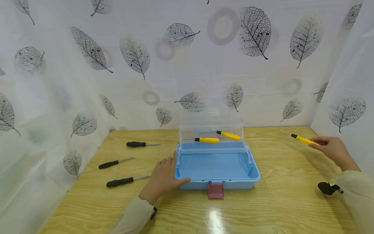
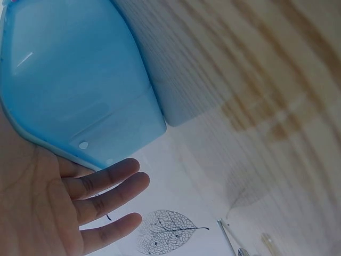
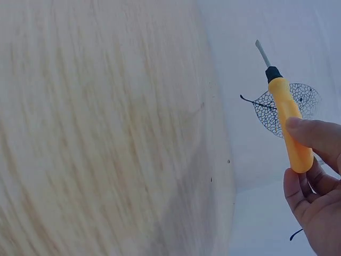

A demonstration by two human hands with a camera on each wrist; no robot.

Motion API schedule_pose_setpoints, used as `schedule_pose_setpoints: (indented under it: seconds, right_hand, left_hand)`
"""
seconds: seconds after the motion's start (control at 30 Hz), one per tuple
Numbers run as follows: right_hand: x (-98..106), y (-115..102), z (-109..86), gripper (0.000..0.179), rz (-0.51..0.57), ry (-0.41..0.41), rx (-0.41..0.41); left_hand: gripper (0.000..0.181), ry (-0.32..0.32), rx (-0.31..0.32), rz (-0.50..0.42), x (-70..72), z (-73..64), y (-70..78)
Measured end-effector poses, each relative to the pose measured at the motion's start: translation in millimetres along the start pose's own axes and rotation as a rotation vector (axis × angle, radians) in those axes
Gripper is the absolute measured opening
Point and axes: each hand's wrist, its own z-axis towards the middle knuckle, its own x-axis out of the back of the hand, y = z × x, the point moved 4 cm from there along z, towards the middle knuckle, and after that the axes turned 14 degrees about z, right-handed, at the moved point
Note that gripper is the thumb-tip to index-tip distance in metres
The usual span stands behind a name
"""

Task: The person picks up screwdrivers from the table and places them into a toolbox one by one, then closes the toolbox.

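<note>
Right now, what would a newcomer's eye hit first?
The open blue box near the middle of the table, the left hand at its left side. Next, the yellow screwdriver held in the right hand, far right. Three black-handled screwdrivers lie at left.

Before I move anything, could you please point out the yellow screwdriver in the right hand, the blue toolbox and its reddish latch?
Held yellow screwdriver (image 3: pixel 286 104): right wrist view, on its handle.
Blue toolbox (image 1: pixel 214 166): head view, on its inside floor.
Reddish latch (image 1: pixel 216 191): head view, on its middle.
</note>
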Motion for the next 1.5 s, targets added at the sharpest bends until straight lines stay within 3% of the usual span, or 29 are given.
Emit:
schedule_pose_setpoints:
  seconds: [0.53, 1.5]
  right_hand:
    - [-7, -54, -3.7, 0.046, -0.006, 0.037, 0.111]
    - [-19, -114, -10.9, 0.032, 0.015, 0.067, 0.296]
  left_hand:
    - [0.111, 0.007, 0.005, 0.009, -0.9, 0.4, -0.4]
    - [0.110, -0.013, 0.000, 0.002, -0.2, -0.1, 0.0]
